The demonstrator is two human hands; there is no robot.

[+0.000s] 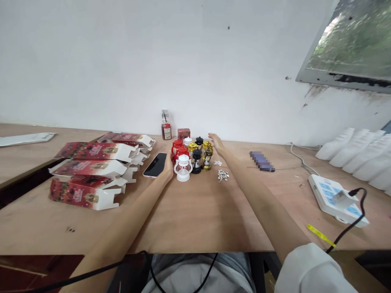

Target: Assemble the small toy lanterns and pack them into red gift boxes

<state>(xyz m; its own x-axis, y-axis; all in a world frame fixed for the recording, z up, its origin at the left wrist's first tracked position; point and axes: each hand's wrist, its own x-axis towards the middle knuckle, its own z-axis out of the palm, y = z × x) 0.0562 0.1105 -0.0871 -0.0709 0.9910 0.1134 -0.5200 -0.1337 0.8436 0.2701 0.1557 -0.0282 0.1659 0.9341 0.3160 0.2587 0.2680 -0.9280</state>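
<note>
Several small toy lanterns stand upright in a tight cluster mid-table. In front are a white lantern (183, 169), a black lantern (197, 162) and a gold lantern (207, 158); a red lantern (177, 145) stands at the cluster's left. My left hand (168, 166) is held on edge against the cluster's left side, close to the red lanterns, its fingertips partly hidden. My right hand (216, 142) is open at the back right, fingers extended beside the gold lanterns, gripping nothing. Small silver button cells (222, 176) and little white pieces (218, 163) lie right of the lanterns.
Flattened red printed boxes (88, 167) are piled at left, near a phone (155, 165). A bottle (166, 128) and small red box (183, 133) stand by the wall. Right are a blurred-out dark object (262, 161), power strip (331, 195), yellow tie (320, 234) and white stacked pieces (357, 156).
</note>
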